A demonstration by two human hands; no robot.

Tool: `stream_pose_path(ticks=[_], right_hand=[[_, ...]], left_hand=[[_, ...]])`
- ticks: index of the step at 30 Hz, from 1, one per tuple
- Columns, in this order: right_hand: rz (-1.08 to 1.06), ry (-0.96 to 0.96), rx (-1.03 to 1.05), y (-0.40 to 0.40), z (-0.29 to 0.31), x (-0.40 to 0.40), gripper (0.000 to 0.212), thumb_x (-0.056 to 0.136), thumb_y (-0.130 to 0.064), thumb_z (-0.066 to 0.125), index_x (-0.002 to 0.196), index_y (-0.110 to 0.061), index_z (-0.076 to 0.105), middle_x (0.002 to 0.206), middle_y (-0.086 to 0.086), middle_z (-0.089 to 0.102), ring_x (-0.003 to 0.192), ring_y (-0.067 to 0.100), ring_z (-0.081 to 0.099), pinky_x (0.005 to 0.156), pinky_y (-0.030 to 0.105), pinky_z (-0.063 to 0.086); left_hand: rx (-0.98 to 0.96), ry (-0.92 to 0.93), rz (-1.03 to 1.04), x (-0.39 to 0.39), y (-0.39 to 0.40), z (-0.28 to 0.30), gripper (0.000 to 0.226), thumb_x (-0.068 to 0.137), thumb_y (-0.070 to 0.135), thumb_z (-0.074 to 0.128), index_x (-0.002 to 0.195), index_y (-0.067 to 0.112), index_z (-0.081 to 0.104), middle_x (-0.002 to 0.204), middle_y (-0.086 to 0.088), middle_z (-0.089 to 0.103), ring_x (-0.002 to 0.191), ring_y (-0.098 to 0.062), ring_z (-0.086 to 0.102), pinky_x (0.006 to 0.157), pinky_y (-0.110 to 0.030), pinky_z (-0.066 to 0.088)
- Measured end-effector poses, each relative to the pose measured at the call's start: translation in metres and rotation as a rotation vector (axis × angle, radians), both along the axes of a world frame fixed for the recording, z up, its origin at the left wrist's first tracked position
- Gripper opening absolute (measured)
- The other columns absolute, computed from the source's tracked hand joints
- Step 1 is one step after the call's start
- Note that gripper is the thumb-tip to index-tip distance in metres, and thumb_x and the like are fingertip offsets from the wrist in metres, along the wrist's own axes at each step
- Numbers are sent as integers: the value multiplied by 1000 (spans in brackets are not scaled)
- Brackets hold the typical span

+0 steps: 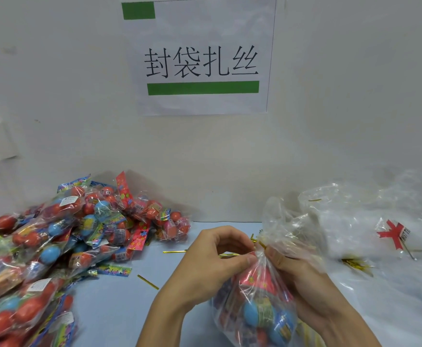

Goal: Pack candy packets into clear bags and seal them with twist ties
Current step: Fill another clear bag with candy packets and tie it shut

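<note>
Left hand (212, 256) and right hand (297, 274) pinching clear bag (257, 306) neck at gold twist tie (261, 244); candy pile (62, 246) crowding nine o'clock, bare blue table (119, 304) between.

Crinkled glossy clear plastic bag (260, 291); thin shiny gold metallic twist tie (261, 244). Smooth matt pale-blue table top (119, 309). Matt white paper sign (200, 56).

A heap of candy packets (62, 246) is crowding the left of the frame, and crumpled clear bags (370, 234) are blocking the right; between them I am seeing bare blue table (119, 304) at lower centre, with only loose twist ties (147, 282) lying there
</note>
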State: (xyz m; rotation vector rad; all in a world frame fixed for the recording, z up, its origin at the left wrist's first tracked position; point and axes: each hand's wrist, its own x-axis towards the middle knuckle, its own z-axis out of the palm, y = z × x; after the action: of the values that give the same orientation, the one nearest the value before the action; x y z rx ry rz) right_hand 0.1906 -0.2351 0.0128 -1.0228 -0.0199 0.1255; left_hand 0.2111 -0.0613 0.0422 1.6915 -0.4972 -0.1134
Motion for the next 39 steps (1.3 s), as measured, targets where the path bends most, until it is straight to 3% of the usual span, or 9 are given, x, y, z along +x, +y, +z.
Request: stream_pose_path(ticks=[6, 9, 13, 17, 21, 26, 31, 36, 39], right_hand=[[-36, -36, -44, -1, 0, -2, 41, 79, -8, 66, 115, 12, 65, 118, 40, 61, 111, 55, 61, 94, 61, 52], [-42, -93, -82, 0, 2, -2, 35, 80, -5, 66, 112, 10, 68, 112, 39, 65, 100, 51, 67, 77, 54, 60], [-61, -155, -119, -1, 4, -1, 33, 80, 0, 67, 109, 13, 68, 110, 36, 67, 102, 50, 67, 81, 49, 61], [-125, -117, -132, -3, 3, 0, 38, 68, -4, 74, 103, 10, 71, 104, 30, 71, 95, 43, 71, 70, 39, 62], [-214, -125, -191, -2, 2, 1, 44, 66, -6, 74, 106, 10, 69, 102, 29, 72, 95, 43, 71, 81, 47, 58], [-245, -127, -272, 2, 3, 1, 42, 62, -8, 71, 101, 7, 70, 91, 24, 75, 82, 36, 74, 71, 40, 57], [-219, -147, -191, 4, 3, 1, 44, 63, -4, 72, 104, 9, 68, 96, 30, 73, 87, 43, 72, 77, 47, 60], [-243, -198, -338, 7, 7, -1, 26, 63, -18, 81, 88, -11, 79, 93, 18, 77, 85, 33, 75, 78, 45, 60], [-295, -252, -551, 7, 10, -2, 9, 77, -21, 79, 82, -28, 81, 85, 1, 78, 81, 16, 76, 71, 30, 61]], left_hand=[[-17, -2, 27, 0, -1, 0, 18, 80, 1, 78, 94, 11, 71, 93, -6, 75, 91, -15, 71, 80, -22, 56], [-23, -41, 15, -1, -1, 1, 17, 80, 4, 78, 94, 12, 70, 93, -4, 75, 91, -16, 71, 81, -21, 55], [6, -81, 24, -1, -2, 2, 16, 85, 0, 71, 93, 14, 72, 92, 2, 75, 91, -12, 70, 83, -24, 56], [2, -58, 59, -1, -3, 1, 17, 86, -1, 71, 92, 15, 73, 91, 0, 75, 91, -14, 71, 89, -32, 57], [10, -52, 77, 0, -6, -1, 13, 87, 4, 72, 88, 17, 74, 88, 0, 75, 88, -15, 71, 88, -33, 57], [-3, -51, 92, -1, -9, -1, 12, 89, 10, 71, 81, 18, 75, 82, 1, 75, 82, -15, 70, 84, -36, 58], [-30, -56, 17, -1, -3, -1, 11, 90, 6, 68, 91, 15, 74, 91, -4, 74, 82, -16, 68, 80, -32, 58], [-56, -72, 106, -1, -9, -2, 10, 90, 11, 70, 83, 18, 72, 79, 3, 70, 67, -13, 60, 62, -26, 50], [-48, -77, 207, 1, -14, -4, 9, 89, 9, 70, 82, 15, 71, 76, 4, 69, 62, -12, 58, 59, -26, 48]])
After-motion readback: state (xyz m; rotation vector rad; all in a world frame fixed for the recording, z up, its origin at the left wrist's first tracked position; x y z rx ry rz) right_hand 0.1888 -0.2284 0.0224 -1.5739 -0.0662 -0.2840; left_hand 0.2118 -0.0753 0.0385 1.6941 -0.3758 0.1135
